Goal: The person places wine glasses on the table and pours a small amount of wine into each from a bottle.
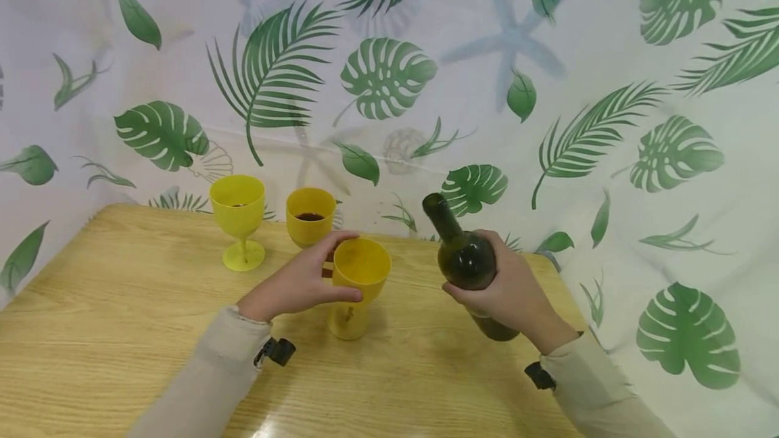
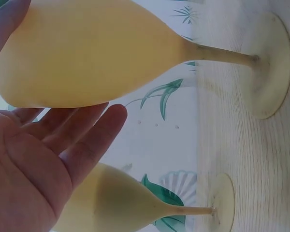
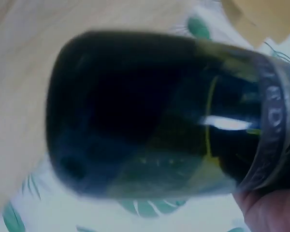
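Around the bowl of the nearest yellow goblet (image 1: 362,268) my left hand (image 1: 301,282) curls, thumb in front and fingers behind. That goblet stands upright with its foot on the table; no drink shows inside. In the left wrist view, the palm and fingers (image 2: 94,133) lie along the goblet's bowl (image 2: 96,53). My right hand (image 1: 514,289) grips a dark green wine bottle (image 1: 467,261) by its body, right of the goblet. The bottle leans with its neck up and left. Dark liquid shows in its lower part (image 3: 125,106) in the right wrist view.
Behind my left hand are two more yellow goblets: one at the left (image 1: 239,211) and one (image 1: 310,225) with dark liquid, its lower part hidden. A wood-grain table (image 1: 152,330) bears them. A white leaf-print cloth (image 1: 389,140) hangs behind its far edge.
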A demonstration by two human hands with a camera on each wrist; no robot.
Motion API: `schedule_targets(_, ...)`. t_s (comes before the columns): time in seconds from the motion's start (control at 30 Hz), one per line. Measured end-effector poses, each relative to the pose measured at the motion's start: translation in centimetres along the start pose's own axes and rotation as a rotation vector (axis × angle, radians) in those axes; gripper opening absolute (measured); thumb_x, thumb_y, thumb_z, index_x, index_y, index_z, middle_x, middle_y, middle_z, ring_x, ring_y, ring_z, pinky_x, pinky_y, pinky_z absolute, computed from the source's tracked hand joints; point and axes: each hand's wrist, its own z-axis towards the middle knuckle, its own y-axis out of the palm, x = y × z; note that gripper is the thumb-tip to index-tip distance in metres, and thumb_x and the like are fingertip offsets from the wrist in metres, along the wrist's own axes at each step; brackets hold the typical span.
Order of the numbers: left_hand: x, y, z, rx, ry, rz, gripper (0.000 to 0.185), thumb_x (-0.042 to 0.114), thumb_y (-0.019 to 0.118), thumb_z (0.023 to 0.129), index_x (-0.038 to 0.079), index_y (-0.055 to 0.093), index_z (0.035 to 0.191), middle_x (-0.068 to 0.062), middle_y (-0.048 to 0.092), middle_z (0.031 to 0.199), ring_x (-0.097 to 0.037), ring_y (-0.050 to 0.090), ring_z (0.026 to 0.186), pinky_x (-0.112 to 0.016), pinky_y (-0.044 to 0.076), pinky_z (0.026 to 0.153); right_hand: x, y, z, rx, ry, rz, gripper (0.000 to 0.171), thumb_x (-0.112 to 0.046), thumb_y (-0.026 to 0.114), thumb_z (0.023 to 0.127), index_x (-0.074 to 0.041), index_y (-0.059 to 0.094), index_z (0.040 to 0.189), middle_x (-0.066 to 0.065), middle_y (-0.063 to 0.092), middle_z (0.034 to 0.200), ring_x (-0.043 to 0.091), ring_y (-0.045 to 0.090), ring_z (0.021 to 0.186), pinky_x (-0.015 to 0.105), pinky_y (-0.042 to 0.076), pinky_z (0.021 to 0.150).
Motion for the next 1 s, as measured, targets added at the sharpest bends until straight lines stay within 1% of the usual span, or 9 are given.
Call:
schedule_targets(0.1, 0.2, 0.0, 0.1, -0.004, 0.000, 0.003, 0.093, 0.036, 0.088, 0.085, 0.018, 0.033, 0.158, -0.004, 0.048, 0.152, -0.027, 0.052, 0.133, -0.052, 0.047, 0.110, 0.2, -0.1, 0.0, -0.014, -0.089, -0.211, 0.082, -0.045, 0.093, 0.072, -0.015, 0.053, 0.136, 0.003, 0.071, 0.113, 0.022, 0.070, 0.098, 0.047, 0.058, 0.082)
schedule_targets(0.13, 0.2, 0.0, 0.1, -0.005, -0.001, 0.003, 0.092, 0.036, 0.087, 0.085, 0.018, 0.033, 0.158, -0.004, 0.048, 0.151, -0.027, 0.052, 0.133, -0.052, 0.048, 0.110, 0.2, -0.1, 0.0, -0.021, -0.120, -0.264, 0.082, -0.046, 0.093, 0.071, -0.014, 0.054, 0.135, 0.003, 0.071, 0.112, 0.022, 0.070, 0.097, 0.046, 0.059, 0.081)
schedule_targets(0.2, 0.3, 0.0, 0.2, -0.009, -0.001, 0.002, 0.092, 0.036, 0.087, 0.086, 0.018, 0.033, 0.158, -0.005, 0.049, 0.151, -0.028, 0.052, 0.133, -0.051, 0.048, 0.110, 0.2, -0.3, 0.1, -0.035, -0.168, -0.354, 0.082, -0.048, 0.093, 0.070, -0.012, 0.055, 0.133, 0.003, 0.070, 0.110, 0.021, 0.070, 0.093, 0.044, 0.060, 0.078)
schedule_targets(0.27, 0.4, 0.0, 0.2, -0.012, -0.002, 0.001, 0.092, 0.037, 0.087, 0.086, 0.018, 0.033, 0.158, -0.005, 0.049, 0.151, -0.028, 0.052, 0.133, -0.051, 0.048, 0.110, 0.2, -0.5, 0.1, -0.053, -0.200, -0.414, 0.081, -0.050, 0.092, 0.069, -0.010, 0.056, 0.131, 0.003, 0.069, 0.109, 0.020, 0.069, 0.091, 0.043, 0.060, 0.075)
schedule_targets(0.4, 0.3, 0.0, 0.2, -0.008, -0.017, 0.007, 0.093, 0.040, 0.087, 0.084, 0.020, 0.033, 0.158, -0.002, 0.048, 0.151, -0.026, 0.052, 0.133, -0.052, 0.047, 0.110, -0.1, -0.9, 0.4, -0.099, -0.240, -0.503, 0.079, -0.049, 0.091, 0.071, -0.010, 0.058, 0.130, 0.003, 0.068, 0.106, 0.019, 0.069, 0.086, 0.041, 0.061, 0.070)
schedule_targets(0.53, 0.1, 0.0, 0.2, -0.001, -0.027, 0.021, 0.096, 0.042, 0.088, 0.083, 0.020, 0.033, 0.159, 0.000, 0.047, 0.153, -0.025, 0.051, 0.133, -0.051, 0.047, 0.110, -0.6, -1.2, 0.9, -0.129, -0.304, -0.600, 0.084, -0.050, 0.091, 0.070, -0.006, 0.057, 0.133, 0.006, 0.067, 0.103, 0.020, 0.070, 0.082, 0.040, 0.061, 0.066)
schedule_targets(0.63, 0.0, 0.0, 0.2, 0.001, -0.027, 0.032, 0.097, 0.042, 0.087, 0.083, 0.019, 0.032, 0.159, 0.000, 0.047, 0.153, -0.026, 0.051, 0.134, -0.051, 0.047, 0.110, -1.1, -1.4, 1.1, -0.135, -0.338, -0.634, 0.086, -0.049, 0.092, 0.069, -0.005, 0.057, 0.134, 0.006, 0.066, 0.101, 0.020, 0.069, 0.080, 0.040, 0.060, 0.063)
schedule_targets(0.77, 0.0, 0.0, 0.1, 0.001, -0.030, 0.035, 0.096, 0.041, 0.087, 0.084, 0.020, 0.032, 0.159, 0.000, 0.046, 0.154, -0.026, 0.051, 0.133, -0.050, 0.047, 0.110, -1.7, -1.8, 1.5, -0.139, -0.362, -0.662, 0.083, -0.047, 0.093, 0.068, -0.005, 0.058, 0.131, 0.006, 0.064, 0.099, 0.021, 0.067, 0.077, 0.040, 0.059, 0.061)
schedule_targets(1.0, 0.3, 0.2, 0.1, -0.009, -0.012, 0.037, 0.094, 0.039, 0.085, 0.087, 0.018, 0.031, 0.160, -0.003, 0.048, 0.153, -0.028, 0.052, 0.133, -0.052, 0.048, 0.110, -2.5, -2.2, 1.9, -0.131, -0.419, -0.755, 0.076, -0.045, 0.095, 0.067, -0.007, 0.056, 0.120, 0.006, 0.060, 0.093, 0.022, 0.062, 0.074, 0.041, 0.058, 0.062)
